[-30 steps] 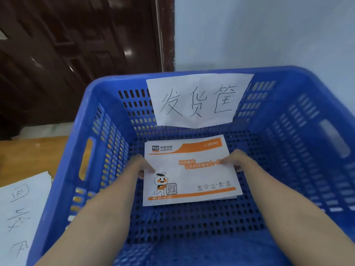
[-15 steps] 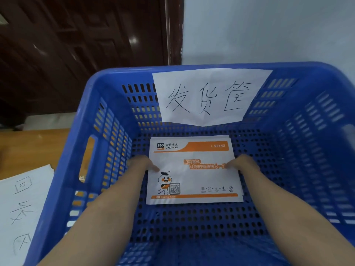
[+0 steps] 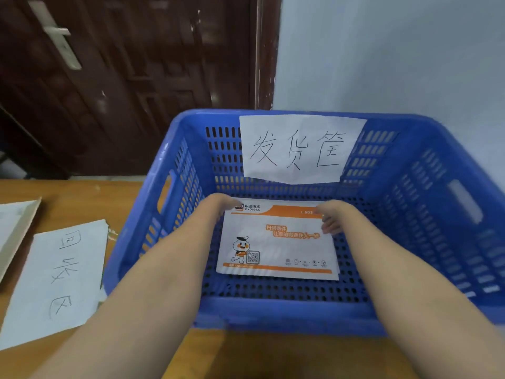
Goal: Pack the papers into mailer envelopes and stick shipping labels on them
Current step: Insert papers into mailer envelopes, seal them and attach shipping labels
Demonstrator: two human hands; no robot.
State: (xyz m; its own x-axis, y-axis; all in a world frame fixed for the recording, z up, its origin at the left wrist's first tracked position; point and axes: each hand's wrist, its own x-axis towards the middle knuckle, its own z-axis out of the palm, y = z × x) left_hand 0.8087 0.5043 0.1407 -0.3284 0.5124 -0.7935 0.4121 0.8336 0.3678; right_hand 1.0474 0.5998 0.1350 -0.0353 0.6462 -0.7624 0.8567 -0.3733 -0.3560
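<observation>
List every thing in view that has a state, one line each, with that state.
White and orange paper mailer envelope: lying flat on the crate floor, printed side up.
Blue perforated plastic crate: on the wooden table, holding the envelope.
White handwritten paper sign: hanging on the crate's far wall.
White handwritten paper sheet: flat on the table, left of the crate.
Left hand: at the envelope's top left corner.
Right hand: fingers loosely curled over its top right edge.
</observation>
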